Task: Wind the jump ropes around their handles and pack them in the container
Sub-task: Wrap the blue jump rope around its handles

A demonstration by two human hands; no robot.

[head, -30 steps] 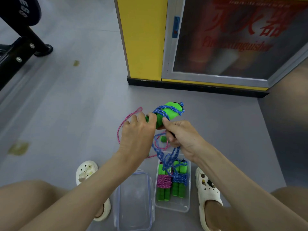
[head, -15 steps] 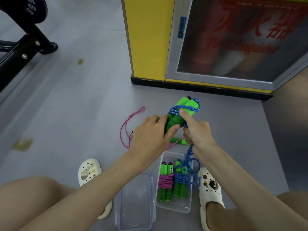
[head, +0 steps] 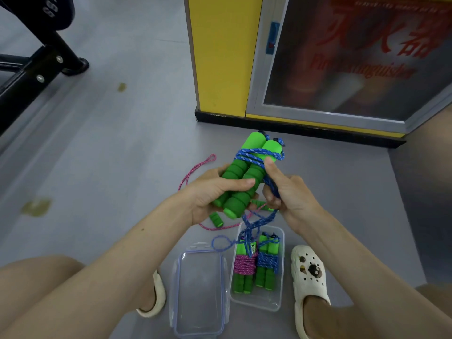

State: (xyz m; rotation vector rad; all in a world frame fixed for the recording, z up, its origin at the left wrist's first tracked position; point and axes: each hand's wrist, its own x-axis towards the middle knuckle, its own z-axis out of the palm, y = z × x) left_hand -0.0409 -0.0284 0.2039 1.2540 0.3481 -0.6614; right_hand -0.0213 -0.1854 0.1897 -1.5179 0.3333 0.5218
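– As we look down at the blue jump rope, how does it present?
– Two bright green foam handles, ribbed, lie side by side, tilted up and away from us. Blue braided cord with pale flecks crosses their upper part in several turns. The rest hangs in loose loops over the clear plastic container on the floor.
– Where do our fingers sit?
– Our left hand is wrapped round the lower half of both handles, thumb laid across the front. Our right hand, just beside the handles, has its fingers curled onto the cord. Its index finger is straight, tip against the turns.
– And the container?
– It holds two wound sets: a pink-corded bundle on the left and a blue-corded bundle touching it on the right. The lid lies just beside it.
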